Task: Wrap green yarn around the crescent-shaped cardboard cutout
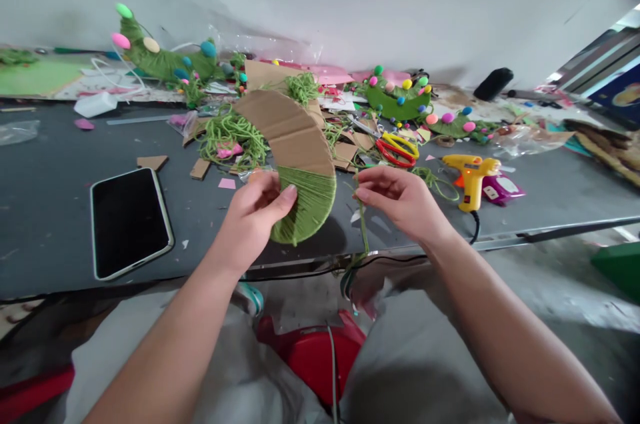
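Note:
A curved cardboard crescent (295, 134) is upright above the table, its lower part wrapped in green yarn (313, 201) and its upper part bare brown. My left hand (257, 207) grips the wrapped part, thumb on the front face. To the right of the crescent, my right hand (395, 197) pinches a green yarn strand (364, 227) between thumb and fingers; the strand hangs down over the table's front edge.
A tablet (131, 223) lies at left. Behind are tangled yarn (233, 137), cardboard scraps, red and yellow scissors (397, 149) and wrapped crescents with pom-poms (165, 64). A yellow glue gun (471, 177) and its cord are at right. A red stool (315, 351) is below.

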A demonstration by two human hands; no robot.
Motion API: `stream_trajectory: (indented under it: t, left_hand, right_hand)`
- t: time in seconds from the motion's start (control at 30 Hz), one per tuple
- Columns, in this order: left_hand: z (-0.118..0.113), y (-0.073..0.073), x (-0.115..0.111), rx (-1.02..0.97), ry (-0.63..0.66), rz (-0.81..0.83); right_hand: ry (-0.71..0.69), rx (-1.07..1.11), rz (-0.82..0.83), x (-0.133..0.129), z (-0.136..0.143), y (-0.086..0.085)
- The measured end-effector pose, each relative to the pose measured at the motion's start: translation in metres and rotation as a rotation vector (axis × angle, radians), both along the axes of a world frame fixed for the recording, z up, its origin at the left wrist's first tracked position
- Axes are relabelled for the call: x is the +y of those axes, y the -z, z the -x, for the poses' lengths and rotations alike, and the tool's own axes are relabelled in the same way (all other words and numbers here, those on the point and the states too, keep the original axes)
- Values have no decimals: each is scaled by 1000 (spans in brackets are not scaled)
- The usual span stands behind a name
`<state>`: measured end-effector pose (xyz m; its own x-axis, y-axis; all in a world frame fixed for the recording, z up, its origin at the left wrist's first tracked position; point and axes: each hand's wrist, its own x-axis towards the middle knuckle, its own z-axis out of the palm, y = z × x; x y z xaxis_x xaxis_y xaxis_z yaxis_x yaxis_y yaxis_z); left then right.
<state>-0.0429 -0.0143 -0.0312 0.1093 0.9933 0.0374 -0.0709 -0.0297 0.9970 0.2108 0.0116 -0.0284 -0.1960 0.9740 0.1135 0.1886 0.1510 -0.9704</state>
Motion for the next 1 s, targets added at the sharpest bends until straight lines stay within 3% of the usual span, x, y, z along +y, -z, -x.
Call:
stream_trajectory:
  t: [0.1,0.2,0.6,0.73,0.83,1.0]
  left_hand:
    - [-6,-1,-5,-304,203,237]
    - [-16,1,-7,-426,266,329]
    - [-47,10,-4,-548,125,370]
    - [-38,7,-2,-544,37,336]
    - [-20,-1,-2,-567,26,368]
    - [23,-11,-13,-423,214,451]
  right_hand:
    - [-28,56,1,-6,3,-2]
    - [-60,89,-6,-11,11,-3]
    - [15,34,-156,-19,27,10]
    - [80,35,-142,-20,27,4]
    - [106,171,-51,-17,15,-4]
    - [158,484,55,-10,-24,-16]
